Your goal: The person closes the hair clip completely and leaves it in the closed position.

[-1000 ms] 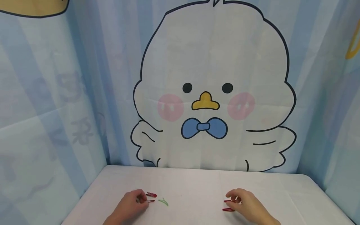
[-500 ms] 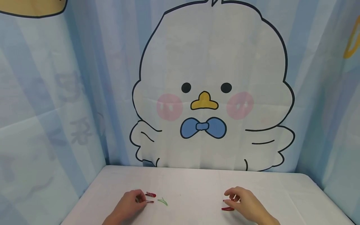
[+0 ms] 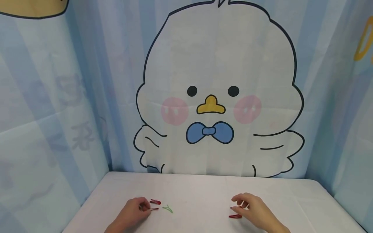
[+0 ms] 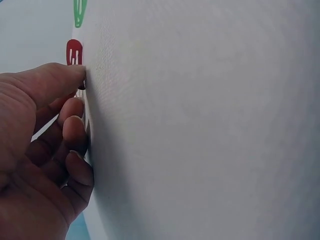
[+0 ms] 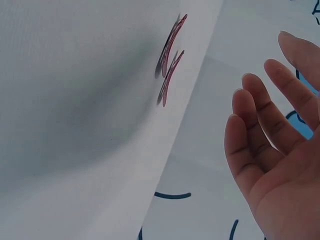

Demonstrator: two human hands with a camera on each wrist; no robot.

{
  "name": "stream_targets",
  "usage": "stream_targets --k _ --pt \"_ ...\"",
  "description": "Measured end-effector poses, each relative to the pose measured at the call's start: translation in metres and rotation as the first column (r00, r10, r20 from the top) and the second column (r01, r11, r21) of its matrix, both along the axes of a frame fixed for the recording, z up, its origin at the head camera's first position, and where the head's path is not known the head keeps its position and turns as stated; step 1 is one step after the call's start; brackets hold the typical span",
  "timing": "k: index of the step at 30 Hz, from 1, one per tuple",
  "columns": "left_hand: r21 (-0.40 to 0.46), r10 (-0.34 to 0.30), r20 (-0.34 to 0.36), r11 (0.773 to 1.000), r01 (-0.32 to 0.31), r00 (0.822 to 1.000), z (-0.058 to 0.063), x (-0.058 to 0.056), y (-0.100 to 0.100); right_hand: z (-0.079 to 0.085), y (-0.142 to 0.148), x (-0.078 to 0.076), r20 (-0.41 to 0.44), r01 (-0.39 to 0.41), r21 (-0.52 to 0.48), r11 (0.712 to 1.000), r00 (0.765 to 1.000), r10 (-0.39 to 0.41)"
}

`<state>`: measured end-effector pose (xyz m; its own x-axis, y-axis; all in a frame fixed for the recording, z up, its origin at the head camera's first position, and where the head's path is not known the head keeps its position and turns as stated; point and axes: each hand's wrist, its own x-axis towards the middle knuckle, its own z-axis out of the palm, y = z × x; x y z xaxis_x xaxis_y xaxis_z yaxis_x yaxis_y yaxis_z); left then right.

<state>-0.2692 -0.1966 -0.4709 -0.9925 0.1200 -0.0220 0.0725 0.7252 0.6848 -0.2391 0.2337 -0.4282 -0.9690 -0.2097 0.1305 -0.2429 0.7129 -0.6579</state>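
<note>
My left hand (image 3: 135, 210) pinches one end of a red snap hair clip (image 4: 74, 49) between thumb and fingers, low at the white table. Just beyond it lies another red hair clip (image 3: 155, 202), and to its right a green hair clip (image 3: 169, 211) with its two parts sprung apart. On the right, my right hand (image 3: 254, 210) hovers with loosely bent, parted fingers and holds nothing. Below it lie two red hair clips: the nearer clip (image 3: 235, 216) is plain to see, the farther clip (image 5: 175, 42) or its neighbour is mostly behind the thumb in the head view.
The white table (image 3: 198, 197) spans the space before me, its back edge against a pale blue curtain (image 3: 125, 97) printed with a large white chick. More curtain (image 3: 43, 129) hangs along the left side, and another stretch on the right.
The right hand has lifted slightly and its fingers stand a little farther from the red clips. The left hand keeps its pinch. The whole head view has drifted slightly.
</note>
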Motion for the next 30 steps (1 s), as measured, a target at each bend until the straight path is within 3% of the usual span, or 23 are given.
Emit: stream_targets --k 7,13,20,30 --pt "0.013 -0.005 0.014 1.000 0.005 1.000 -0.001 0.001 0.000 0.000 -0.002 0.003 -0.096 -0.060 -0.069 0.996 0.994 0.054" --pt "0.038 0.008 -0.013 0.999 -0.007 1.000 -0.002 0.000 0.001 0.001 -0.010 0.005 -0.052 -0.025 -0.144 0.989 0.998 0.018" --pt "0.129 0.003 -0.021 0.992 0.000 1.000 -0.001 0.001 0.006 0.001 -0.018 0.007 -0.055 0.003 -0.201 0.980 0.998 -0.015" --pt "0.236 -0.005 -0.078 0.971 0.023 0.997 0.013 0.008 0.025 0.000 -0.028 0.008 0.035 0.039 -0.308 0.951 0.999 -0.030"
